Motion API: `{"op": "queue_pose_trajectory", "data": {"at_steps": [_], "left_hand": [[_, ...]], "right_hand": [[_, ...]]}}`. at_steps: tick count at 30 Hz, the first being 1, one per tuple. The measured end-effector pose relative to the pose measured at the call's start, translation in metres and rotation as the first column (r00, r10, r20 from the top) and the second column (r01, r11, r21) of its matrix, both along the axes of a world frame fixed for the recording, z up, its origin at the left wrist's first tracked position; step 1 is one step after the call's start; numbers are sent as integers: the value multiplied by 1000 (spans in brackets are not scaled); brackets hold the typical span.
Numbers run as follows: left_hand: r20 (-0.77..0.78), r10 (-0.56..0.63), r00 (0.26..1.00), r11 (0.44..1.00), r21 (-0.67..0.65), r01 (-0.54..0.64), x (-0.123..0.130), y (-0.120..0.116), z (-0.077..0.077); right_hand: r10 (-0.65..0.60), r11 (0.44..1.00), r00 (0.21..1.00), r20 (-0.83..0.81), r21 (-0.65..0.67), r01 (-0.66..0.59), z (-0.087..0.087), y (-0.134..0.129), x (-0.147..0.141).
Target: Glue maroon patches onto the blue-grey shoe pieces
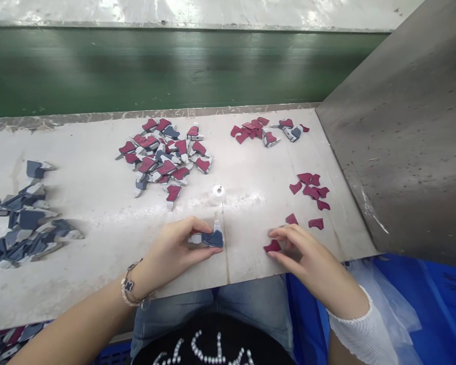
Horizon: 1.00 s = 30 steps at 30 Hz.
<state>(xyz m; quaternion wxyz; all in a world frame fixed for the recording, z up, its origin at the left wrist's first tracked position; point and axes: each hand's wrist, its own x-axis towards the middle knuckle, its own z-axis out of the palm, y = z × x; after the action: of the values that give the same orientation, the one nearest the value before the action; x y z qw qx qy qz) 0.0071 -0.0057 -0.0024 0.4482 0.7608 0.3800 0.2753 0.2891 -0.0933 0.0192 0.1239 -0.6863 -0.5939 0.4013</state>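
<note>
Head camera view: the left hand [175,248] pinches a small blue-grey and white moulded piece [213,239] between thumb and fingers over the pale worktable [251,203], and no maroon panel shows on its blue-grey face. The right hand [306,251] is curled, thumb and fingertips around a small flat maroon panel [272,246] near the table's front edge; whether it has a firm grip or is only touching the panel, I cannot tell. The two parts are apart, so joining this pair looks not yet done.

Work that appears finished sits mostly in the large central pile [167,167], where many pieces bear maroon panels on top; a few show blue-grey faces, and which way up those lie is unclear. Pieces that seem left to do lie in the blue-grey and white heap [30,219] at the left, showing no maroon. Loose maroon panels [310,191] are scattered beyond the right hand, with another maroon stack [251,131] toward the back, beside a small mixed cluster [293,133]. Judging by these groups, the batch is well under way, with a fair share remaining.
</note>
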Motion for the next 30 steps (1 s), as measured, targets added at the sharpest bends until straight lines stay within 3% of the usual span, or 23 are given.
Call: {"op": "queue_pose_trajectory", "data": {"at_steps": [7, 10, 14, 18, 21, 25, 30], "left_hand": [[46, 20, 999, 1000, 12, -20, 2, -2, -2], [104, 41, 994, 998, 40, -46, 3, -1, -5], [144, 66, 987, 997, 18, -69, 4, -1, -7], [169, 76, 983, 997, -18, -74, 3, -2, -7], [159, 63, 985, 997, 29, -68, 3, -2, -7], [134, 36, 990, 987, 151, -56, 4, -1, -4], [155, 61, 986, 987, 139, -83, 6, -3, -3]], "right_hand": [[-14, 998, 999, -36, -62, 12, 7, 4, -7], [-5, 996, 982, -189, -88, -12, 19, 10, -23], [74, 996, 910, -408, -8, -84, 31, 23, -50], [-21, 998, 817, -576, -57, -14, 31, 35, -73], [-79, 996, 797, -599, -87, 33, 26, 42, -81], [-84, 994, 827, -555, -101, 33, 21, 46, -84], [-141, 987, 809, -571, -144, 70, 17, 46, -83]]}}
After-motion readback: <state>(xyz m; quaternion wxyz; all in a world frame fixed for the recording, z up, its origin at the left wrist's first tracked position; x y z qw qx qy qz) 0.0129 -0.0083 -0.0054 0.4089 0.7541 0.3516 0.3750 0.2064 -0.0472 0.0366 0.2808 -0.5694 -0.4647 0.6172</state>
